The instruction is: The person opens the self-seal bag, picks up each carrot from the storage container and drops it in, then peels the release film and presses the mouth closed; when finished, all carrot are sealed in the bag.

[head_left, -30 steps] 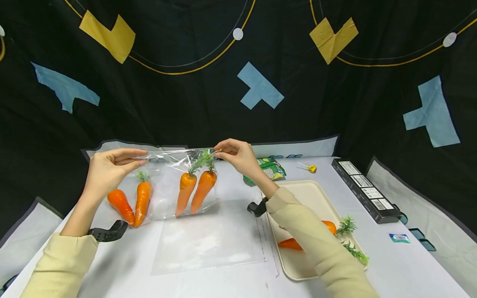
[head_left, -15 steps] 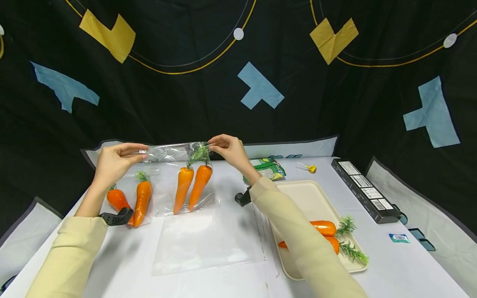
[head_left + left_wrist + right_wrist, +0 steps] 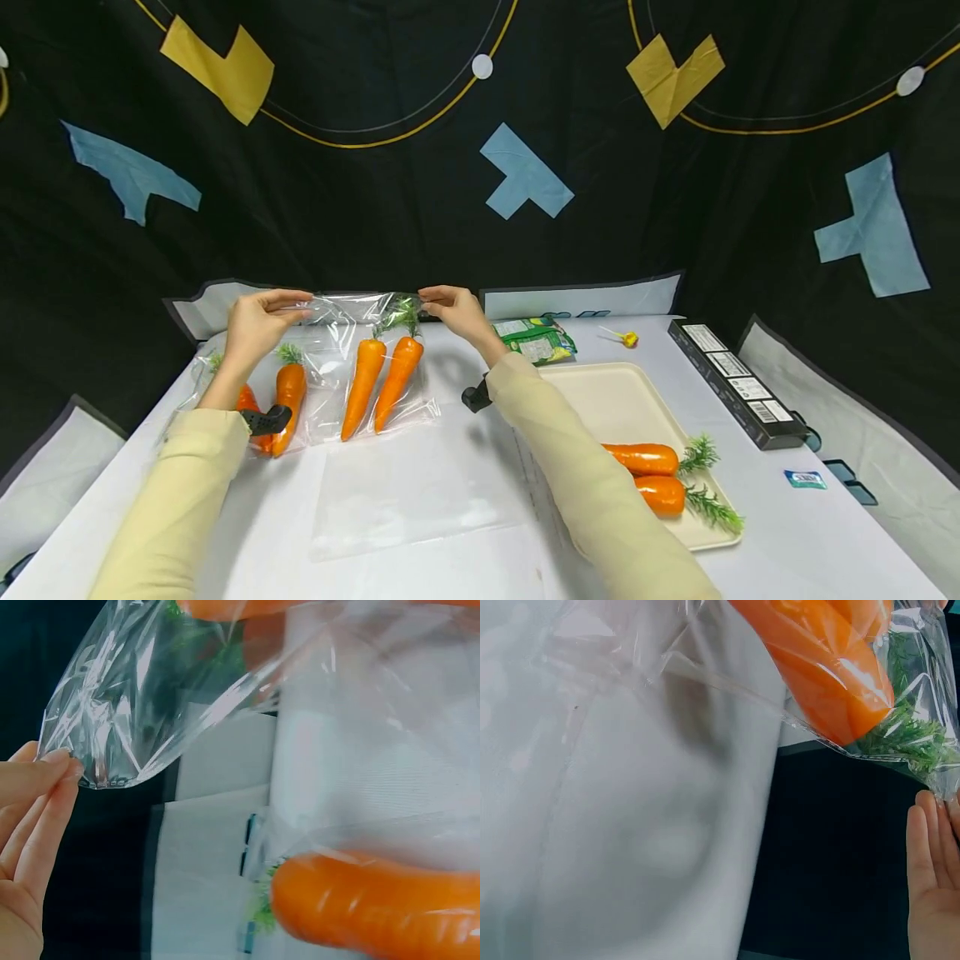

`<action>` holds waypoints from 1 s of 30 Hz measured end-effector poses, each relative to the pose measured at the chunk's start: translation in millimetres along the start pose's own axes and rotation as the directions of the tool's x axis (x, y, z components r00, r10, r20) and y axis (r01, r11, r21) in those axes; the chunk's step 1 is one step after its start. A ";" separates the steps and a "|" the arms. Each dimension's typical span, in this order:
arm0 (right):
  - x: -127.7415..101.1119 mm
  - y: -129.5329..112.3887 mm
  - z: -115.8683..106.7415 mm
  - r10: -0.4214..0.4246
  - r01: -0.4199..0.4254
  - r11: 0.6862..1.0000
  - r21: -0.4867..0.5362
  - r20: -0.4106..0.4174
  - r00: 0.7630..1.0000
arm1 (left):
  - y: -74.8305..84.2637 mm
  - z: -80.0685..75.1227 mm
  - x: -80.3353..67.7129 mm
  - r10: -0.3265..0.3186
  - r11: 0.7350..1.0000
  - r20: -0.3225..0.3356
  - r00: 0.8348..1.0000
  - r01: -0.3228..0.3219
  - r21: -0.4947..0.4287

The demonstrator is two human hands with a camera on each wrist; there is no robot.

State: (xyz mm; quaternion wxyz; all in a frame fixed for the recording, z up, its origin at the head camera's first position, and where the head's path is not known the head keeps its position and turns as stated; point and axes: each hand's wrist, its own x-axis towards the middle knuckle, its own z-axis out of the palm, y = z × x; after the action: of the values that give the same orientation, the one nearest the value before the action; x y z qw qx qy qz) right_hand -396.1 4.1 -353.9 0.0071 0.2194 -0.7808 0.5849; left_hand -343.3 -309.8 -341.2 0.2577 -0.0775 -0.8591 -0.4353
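A clear plastic bag (image 3: 333,315) with two carrots, the left carrot (image 3: 364,387) and the right carrot (image 3: 399,383), hangs over the far part of the table. My left hand (image 3: 255,332) pinches its top left corner; the left wrist view shows thumb and fingertips on the film (image 3: 112,712). At the other corner, beside the green tops (image 3: 401,312), my right hand (image 3: 459,315) pinches the edge. Behind my left wrist lies another clear bag with two carrots; one carrot (image 3: 289,396) shows well, the other is partly covered by the wrist strap.
Flat clear bags (image 3: 405,508) lie on the table in front. Right of them, a cream tray (image 3: 600,392) carries two carrots (image 3: 647,458), partly behind my right sleeve. Farther around are a green packet (image 3: 536,340), a lollipop (image 3: 627,338), a long black box (image 3: 738,383) and a small blue packet (image 3: 805,479).
My left hand has moved right and my right hand left, so they are closer together. The bag of carrots has shifted slightly left, and more of the tray's carrots shows.
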 end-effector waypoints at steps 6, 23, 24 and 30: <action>4.8 17.3 8.3 0.071 -0.069 0.997 0.037 -0.064 0.995 | 0.8 13.8 5.4 -0.065 0.991 0.028 0.997 0.061 0.120; 4.4 41.1 20.9 0.282 -0.287 0.957 0.047 0.082 0.956 | -25.6 34.7 9.1 -0.165 0.975 0.131 0.977 0.143 0.168; 4.2 43.0 21.1 0.285 -0.288 0.957 0.025 0.089 0.954 | -26.5 35.9 8.6 -0.174 0.975 0.133 0.976 0.152 0.161; 3.4 48.3 22.2 0.272 -0.266 0.962 -0.067 0.117 0.955 | -29.6 37.3 6.2 -0.204 0.968 0.141 0.969 0.178 0.179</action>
State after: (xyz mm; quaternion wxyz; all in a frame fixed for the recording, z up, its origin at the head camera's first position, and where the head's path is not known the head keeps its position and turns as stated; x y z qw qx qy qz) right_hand -410.7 -6.8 -403.9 -0.1159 0.1470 -0.8168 0.5457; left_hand -373.2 -299.1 -377.2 0.1509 -0.0067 -0.9135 -0.3778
